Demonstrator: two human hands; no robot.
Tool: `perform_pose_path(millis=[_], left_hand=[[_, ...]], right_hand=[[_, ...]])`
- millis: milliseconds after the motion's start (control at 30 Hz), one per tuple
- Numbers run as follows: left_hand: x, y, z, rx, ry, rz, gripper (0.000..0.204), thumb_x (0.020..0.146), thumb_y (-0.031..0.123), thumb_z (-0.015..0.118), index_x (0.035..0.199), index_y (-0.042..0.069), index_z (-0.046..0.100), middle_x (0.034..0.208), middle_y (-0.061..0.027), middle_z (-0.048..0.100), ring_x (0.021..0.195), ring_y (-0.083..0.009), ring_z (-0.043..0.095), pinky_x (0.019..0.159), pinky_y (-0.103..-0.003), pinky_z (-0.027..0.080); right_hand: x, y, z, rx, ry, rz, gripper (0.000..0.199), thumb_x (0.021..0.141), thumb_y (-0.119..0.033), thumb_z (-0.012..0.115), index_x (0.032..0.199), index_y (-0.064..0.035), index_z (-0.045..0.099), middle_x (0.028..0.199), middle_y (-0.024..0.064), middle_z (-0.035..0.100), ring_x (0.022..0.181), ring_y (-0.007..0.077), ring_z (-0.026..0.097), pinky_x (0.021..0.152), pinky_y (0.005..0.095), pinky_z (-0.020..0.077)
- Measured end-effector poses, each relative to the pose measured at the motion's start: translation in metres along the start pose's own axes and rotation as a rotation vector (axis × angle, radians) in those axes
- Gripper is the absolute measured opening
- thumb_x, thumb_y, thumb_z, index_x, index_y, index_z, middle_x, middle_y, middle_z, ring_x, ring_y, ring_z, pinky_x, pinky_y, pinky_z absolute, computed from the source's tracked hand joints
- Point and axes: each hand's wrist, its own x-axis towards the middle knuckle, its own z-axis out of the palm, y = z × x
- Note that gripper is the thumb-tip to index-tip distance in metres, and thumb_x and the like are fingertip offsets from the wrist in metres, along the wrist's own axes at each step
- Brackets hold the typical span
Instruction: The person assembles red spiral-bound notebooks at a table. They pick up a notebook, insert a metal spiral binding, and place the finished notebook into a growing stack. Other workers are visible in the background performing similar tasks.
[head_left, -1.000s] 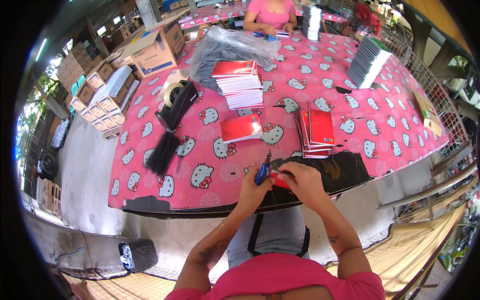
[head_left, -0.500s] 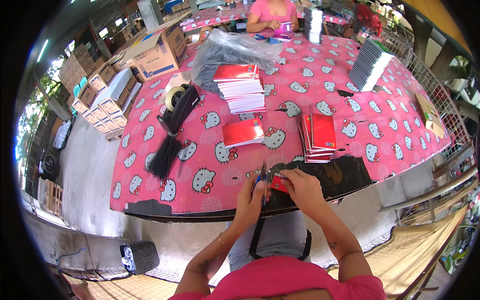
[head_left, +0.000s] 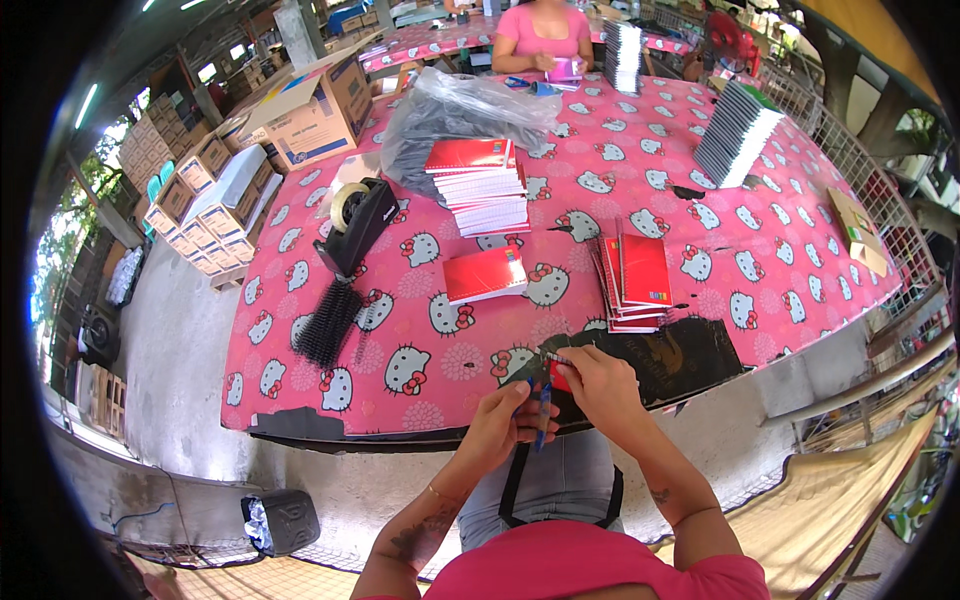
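Note:
My left hand (head_left: pixel 507 417) is closed on a tool with blue handles (head_left: pixel 545 412), which looks like pliers; its tip points at the work by my right hand. At the table's near edge, my right hand (head_left: pixel 598 390) grips a small red spiral notebook (head_left: pixel 559 377), mostly covered by the fingers. Both hands are close together over a dark board (head_left: pixel 680 360). Beyond them lies a low pile of red notebooks (head_left: pixel 485 275). Fanned red notebooks (head_left: pixel 645 270) lie to its right, and a taller stack of red notebooks (head_left: pixel 482 190) stands farther back.
Black plastic coils (head_left: pixel 328 325) lie at left beside a tape dispenser (head_left: pixel 357 225). Behind are a clear plastic bag with dark contents (head_left: pixel 450 115) and a cardboard box (head_left: pixel 315 110). Tall notebook stacks (head_left: pixel 735 135) stand far right. A person (head_left: pixel 543 40) sits across the pink patterned table.
My left hand has turned the blue-handled tool, so its handles now hang toward me. Both hands have come slightly nearer my body. The person across has raised their hands a little.

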Motion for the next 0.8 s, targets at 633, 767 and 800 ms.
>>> perform_pose_path(millis=[633, 767, 800], left_hand=[[0.068, 0.09, -0.062, 1.763, 0.368, 1.193, 0.033, 0.088, 0.019, 0.068, 0.118, 0.005, 0.067, 0.122, -0.0172, 0.063, 0.112, -0.0365, 0.061, 0.095, -0.047, 0.05], [0.116, 0.088, -0.098, 1.966, 0.332, 1.163, 0.041, 0.082, 0.015, 0.068, 0.121, 0.002, 0.063, 0.119, -0.0169, 0.065, 0.111, -0.0334, 0.062, 0.092, -0.042, 0.053], [0.111, 0.089, -0.108, 2.027, 0.341, 1.166, 0.043, 0.081, 0.014, 0.068, 0.121, 0.001, 0.063, 0.118, -0.0167, 0.065, 0.109, -0.0327, 0.063, 0.09, -0.041, 0.054]], right_hand=[[0.092, 0.182, -0.083, 0.533, 0.245, 0.538, 0.041, 0.094, -0.027, 0.066, 0.121, 0.0034, 0.059, 0.102, 0.0169, 0.068, 0.091, 0.0255, 0.066, 0.081, 0.0362, 0.0532], [0.094, 0.223, -0.028, 0.087, 0.201, 0.426, 0.056, 0.093, -0.032, 0.067, 0.133, 0.0046, 0.051, 0.114, 0.0217, 0.065, 0.103, 0.0312, 0.065, 0.088, 0.0399, 0.0517], [0.1, 0.203, -0.023, 0.178, 0.194, 0.435, 0.06, 0.093, -0.033, 0.068, 0.135, 0.0045, 0.049, 0.12, 0.0236, 0.064, 0.109, 0.0328, 0.064, 0.091, 0.041, 0.0508]])
